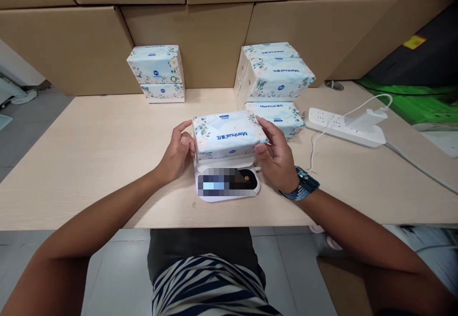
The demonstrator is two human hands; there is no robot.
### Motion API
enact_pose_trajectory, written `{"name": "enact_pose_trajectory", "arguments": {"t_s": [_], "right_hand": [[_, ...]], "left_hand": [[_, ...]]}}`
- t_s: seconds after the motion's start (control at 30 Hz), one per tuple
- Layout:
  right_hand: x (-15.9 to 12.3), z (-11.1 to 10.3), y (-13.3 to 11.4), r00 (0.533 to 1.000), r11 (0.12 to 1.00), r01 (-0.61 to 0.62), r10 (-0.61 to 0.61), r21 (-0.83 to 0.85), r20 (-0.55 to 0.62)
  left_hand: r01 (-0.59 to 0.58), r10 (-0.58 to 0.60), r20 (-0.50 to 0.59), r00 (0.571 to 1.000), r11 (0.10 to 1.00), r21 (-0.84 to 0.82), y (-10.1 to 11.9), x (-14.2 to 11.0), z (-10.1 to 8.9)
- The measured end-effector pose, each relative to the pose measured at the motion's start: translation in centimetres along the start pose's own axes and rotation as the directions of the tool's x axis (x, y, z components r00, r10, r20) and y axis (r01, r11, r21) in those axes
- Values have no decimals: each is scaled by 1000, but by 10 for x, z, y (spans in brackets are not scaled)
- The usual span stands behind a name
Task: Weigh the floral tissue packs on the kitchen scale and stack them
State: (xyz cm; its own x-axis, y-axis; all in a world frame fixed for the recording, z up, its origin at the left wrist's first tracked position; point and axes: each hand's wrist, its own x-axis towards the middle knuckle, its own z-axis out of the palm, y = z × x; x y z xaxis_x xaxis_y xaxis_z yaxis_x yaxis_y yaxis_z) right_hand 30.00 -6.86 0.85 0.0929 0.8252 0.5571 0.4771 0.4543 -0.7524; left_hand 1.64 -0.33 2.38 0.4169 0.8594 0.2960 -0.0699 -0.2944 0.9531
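Observation:
A pack of tissues with a pale blue floral wrapper lies at a white scale near the table's front. Its underside is hidden, so whether it rests fully on the scale I cannot tell. My left hand presses on the pack's left end, its fingers curled. At the other end, my right hand grips the pack with the thumb in front and the fingers behind. The scale's display is pixelated. A watch sits on my right wrist.
Two stacked tissue packs stand at the back left. More packs are piled at the back right, with one in front. A white power strip with cables lies to the right. Cardboard boxes wall off the table's back.

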Motion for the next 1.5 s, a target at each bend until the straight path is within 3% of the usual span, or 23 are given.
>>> {"name": "enact_pose_trajectory", "arguments": {"t_s": [0.4, 0.53, 0.87, 1.1, 1.5], "right_hand": [[-4, 2, 2, 999, 998, 46, -47, -43, -14], [-4, 2, 1, 999, 999, 40, -40, -28, -18], [-10, 5, -5, 997, 997, -72, 72, 12, -1], [-16, 4, -6, 994, 997, -60, 63, -39, 85], [-16, 6, -8, 990, 996, -91, 92, -9, 107]], "left_hand": [[106, -107, -121, 987, 994, -9, -15, 1, -4], [132, -125, -138, 982, 990, 45, -9, 2, -3], [134, -120, -144, 982, 987, 93, 3, 2, 0], [125, -114, -115, 987, 988, 92, 3, 2, 2], [125, -117, -73, 990, 986, 115, 2, 1, -1]]}}
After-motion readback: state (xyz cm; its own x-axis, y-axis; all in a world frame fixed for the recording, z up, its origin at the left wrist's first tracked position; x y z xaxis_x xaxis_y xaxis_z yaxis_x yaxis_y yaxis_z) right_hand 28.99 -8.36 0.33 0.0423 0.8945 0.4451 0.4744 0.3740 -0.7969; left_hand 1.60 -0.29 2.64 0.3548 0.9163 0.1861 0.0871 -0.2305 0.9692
